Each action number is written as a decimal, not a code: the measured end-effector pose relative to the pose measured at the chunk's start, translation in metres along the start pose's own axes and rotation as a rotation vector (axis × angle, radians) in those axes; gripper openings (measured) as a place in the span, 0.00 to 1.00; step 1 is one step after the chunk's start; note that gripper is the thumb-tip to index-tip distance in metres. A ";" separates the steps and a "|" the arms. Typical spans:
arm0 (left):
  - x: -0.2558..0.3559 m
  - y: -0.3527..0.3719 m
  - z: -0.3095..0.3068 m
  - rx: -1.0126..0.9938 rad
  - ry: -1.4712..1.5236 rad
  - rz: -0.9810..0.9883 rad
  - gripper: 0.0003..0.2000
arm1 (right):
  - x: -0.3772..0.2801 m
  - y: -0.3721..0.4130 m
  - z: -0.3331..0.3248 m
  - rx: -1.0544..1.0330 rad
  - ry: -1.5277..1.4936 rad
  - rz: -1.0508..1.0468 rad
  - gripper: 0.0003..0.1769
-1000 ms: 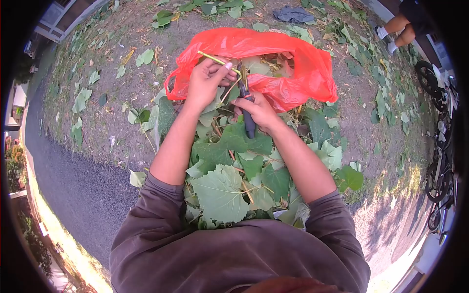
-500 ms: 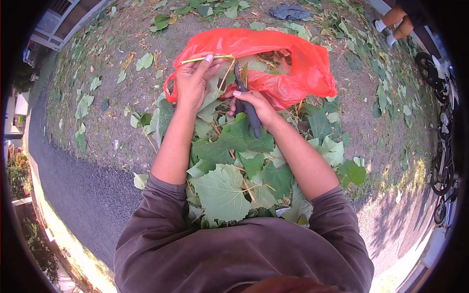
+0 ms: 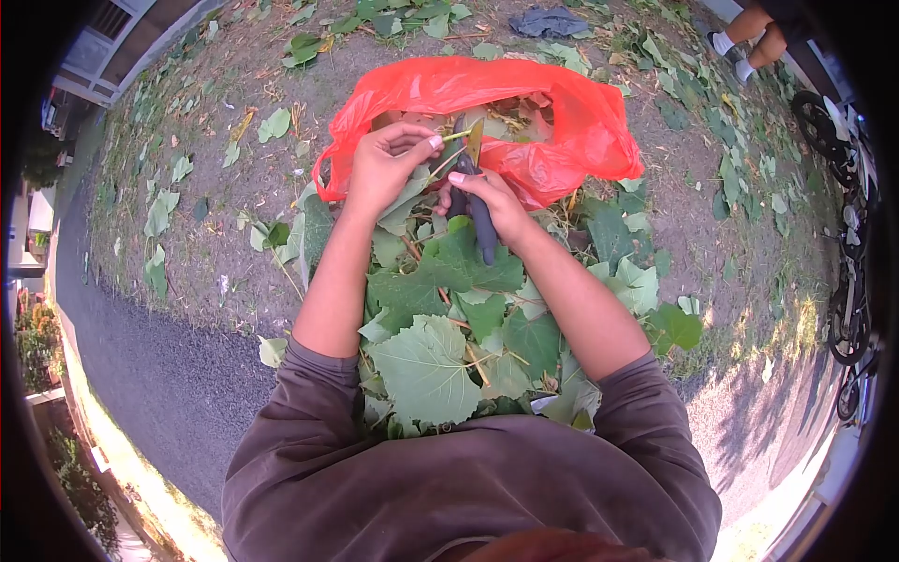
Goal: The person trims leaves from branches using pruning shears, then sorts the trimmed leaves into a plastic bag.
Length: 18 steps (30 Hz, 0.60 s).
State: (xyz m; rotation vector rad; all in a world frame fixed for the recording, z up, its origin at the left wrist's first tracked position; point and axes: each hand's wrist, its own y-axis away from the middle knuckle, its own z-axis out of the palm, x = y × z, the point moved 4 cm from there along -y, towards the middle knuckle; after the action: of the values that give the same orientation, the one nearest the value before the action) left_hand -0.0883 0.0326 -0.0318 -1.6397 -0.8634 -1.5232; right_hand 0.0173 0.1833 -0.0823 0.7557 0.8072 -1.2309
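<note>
My left hand [image 3: 389, 167] pinches a short green stem [image 3: 455, 137], whose free end reaches the blades of the pruning shears. The pruning shears [image 3: 482, 220] have dark handles, and my right hand [image 3: 496, 206] is wrapped round them with the blades pointing up and away from me. Just behind both hands lies a red plastic bag [image 3: 412, 82], its mouth open toward me, with leaf and stem scraps inside. Large green leaves [image 3: 426, 370] are heaped below my hands, between my forearms.
Loose leaves [image 3: 161, 213] are scattered over the bare soil. A dark cloth [image 3: 551, 22] lies at the back. At the upper right a person's legs [image 3: 755, 42] show, with motorbikes [image 3: 847, 234] along the right edge. Asphalt [image 3: 164, 375] runs along the left.
My left hand has moved right and slightly down, bringing the stem to the shears' blades. Less of the stem now shows. My right hand stays nearly in place.
</note>
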 end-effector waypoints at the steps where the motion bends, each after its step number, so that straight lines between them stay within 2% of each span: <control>1: 0.002 0.002 0.002 -0.002 -0.001 0.000 0.10 | 0.000 0.000 0.000 0.005 -0.007 -0.005 0.20; 3: 0.009 0.011 0.011 -0.083 -0.259 0.009 0.12 | 0.000 -0.001 0.000 0.013 -0.015 -0.011 0.20; 4: 0.014 0.014 0.012 -0.087 -0.260 0.009 0.12 | 0.001 -0.001 -0.001 0.036 -0.020 -0.001 0.20; 6: 0.025 0.018 0.016 -0.159 -0.469 0.109 0.14 | -0.001 0.000 -0.002 0.064 -0.025 0.007 0.20; 7: 0.027 0.019 0.018 -0.163 -0.469 0.110 0.14 | -0.002 0.001 -0.002 0.070 -0.004 0.013 0.20; 9: 0.033 0.020 0.022 -0.190 -0.575 0.236 0.14 | -0.002 0.001 -0.002 0.076 0.016 0.019 0.20; 13: 0.025 0.018 0.020 -0.134 -0.554 0.182 0.13 | 0.005 -0.003 -0.004 0.049 0.078 0.012 0.20; 15: 0.022 0.016 0.020 -0.177 -0.485 0.066 0.12 | 0.005 -0.003 -0.004 0.038 0.109 0.005 0.20; 18: 0.021 0.016 0.022 -0.161 -0.529 0.062 0.12 | 0.003 -0.003 -0.001 0.051 0.109 0.014 0.21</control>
State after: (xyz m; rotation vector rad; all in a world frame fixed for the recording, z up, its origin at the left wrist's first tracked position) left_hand -0.0619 0.0428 -0.0126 -2.2187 -0.9662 -1.1510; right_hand 0.0141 0.1826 -0.0856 0.8746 0.8612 -1.2092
